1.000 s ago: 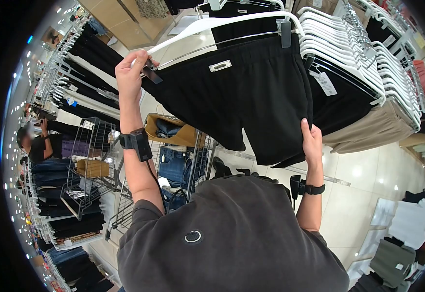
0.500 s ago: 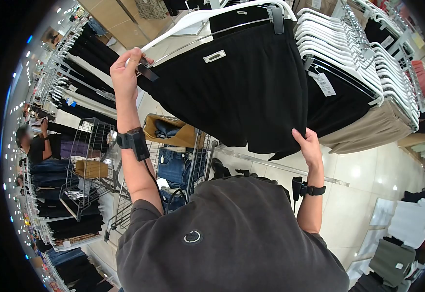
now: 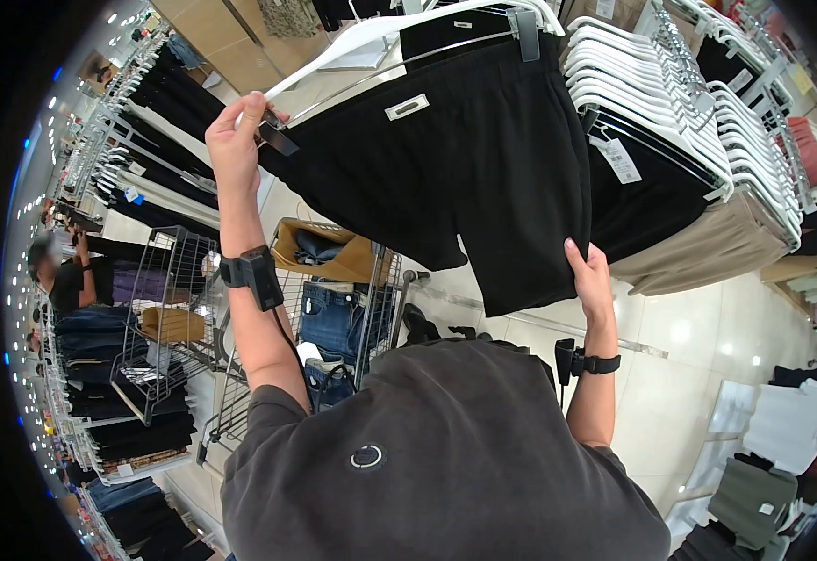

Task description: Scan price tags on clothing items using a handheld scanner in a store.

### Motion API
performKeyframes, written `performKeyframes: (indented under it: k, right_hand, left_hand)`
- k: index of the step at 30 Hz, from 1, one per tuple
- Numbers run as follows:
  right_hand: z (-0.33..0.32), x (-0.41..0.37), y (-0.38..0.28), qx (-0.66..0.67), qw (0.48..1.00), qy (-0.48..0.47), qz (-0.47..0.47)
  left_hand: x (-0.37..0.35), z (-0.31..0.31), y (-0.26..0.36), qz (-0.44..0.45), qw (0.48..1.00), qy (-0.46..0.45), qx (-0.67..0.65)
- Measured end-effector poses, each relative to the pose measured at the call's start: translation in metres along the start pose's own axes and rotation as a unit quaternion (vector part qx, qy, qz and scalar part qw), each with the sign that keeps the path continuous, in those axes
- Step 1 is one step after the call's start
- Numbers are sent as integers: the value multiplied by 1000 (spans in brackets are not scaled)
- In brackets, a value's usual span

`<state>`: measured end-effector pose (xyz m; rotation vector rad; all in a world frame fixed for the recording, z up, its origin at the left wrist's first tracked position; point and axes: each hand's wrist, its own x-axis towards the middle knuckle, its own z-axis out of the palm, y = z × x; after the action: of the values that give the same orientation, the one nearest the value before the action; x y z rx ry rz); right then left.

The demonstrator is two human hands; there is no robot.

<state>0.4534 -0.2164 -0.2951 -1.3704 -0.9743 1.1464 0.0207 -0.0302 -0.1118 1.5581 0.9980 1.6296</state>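
A pair of black shorts (image 3: 483,178) hangs by clips from a white hanger (image 3: 352,45), with a small white label at the waistband. My left hand (image 3: 236,140) is closed around the hanger's left end, beside a dark clip (image 3: 279,138). At the outer side of the right leg, near the hem, my right hand (image 3: 592,276) pinches the fabric, its thumb on the near face and the other fingers mostly hidden behind. Both legs hang apart, with floor showing in the gap between them.
To the right, a rack carries many white hangers (image 3: 647,93) with black and beige garments (image 3: 708,243). A wire cart (image 3: 385,309) with folded jeans (image 3: 329,318) and an open cardboard box (image 3: 287,252) stands at my left. Farther left are another cart (image 3: 161,309) and a person (image 3: 67,276).
The shorts' right leg has swung outward and its hem spread flatter, opening a gap between the legs. My right hand still grips its side; my left hand has barely moved.
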Motion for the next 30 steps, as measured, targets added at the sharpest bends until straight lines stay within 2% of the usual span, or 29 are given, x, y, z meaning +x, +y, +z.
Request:
performKeyframes:
  k: [5, 8, 9, 13, 16, 17, 19, 21, 22, 26, 30]
  right_hand:
    - [1, -2, 1, 10, 1000, 20, -5]
    - [3, -3, -1, 51, 998, 25, -7]
    - [2, -4, 0, 55, 998, 10, 2]
    - [-4, -6, 7, 134, 989, -42, 47]
    - [-3, -12, 9, 305, 933, -33, 189]
    - [3, -14, 1, 422, 884, -63, 192]
    - [-7, -1, 63, 418, 874, -101, 228]
    - [1, 1, 71, 414, 850, -169, 279]
    - [5, 2, 75, 324, 883, -196, 278]
    - [38, -9, 68, 303, 864, -333, 226]
    - [56, -10, 64, 247, 877, -372, 175]
  left_hand:
    - [4, 4, 3, 12, 1000, 7, 0]
    - [13, 3, 6, 22, 999, -25, 28]
    - [20, 2, 6, 49, 997, -29, 52]
    - [34, 6, 21, 63, 998, -24, 18]
    - [47, 4, 30, 70, 997, -20, -4]
    - [58, -6, 24, 77, 997, -10, 11]
    - [68, -14, 22, 84, 996, -4, 29]
    - [69, -12, 33, 84, 996, -10, 37]
    - [71, -12, 34, 89, 995, -14, 47]
    - [79, -15, 36, 112, 991, -28, 74]
    - [61, 11, 55, 139, 987, 16, 78]
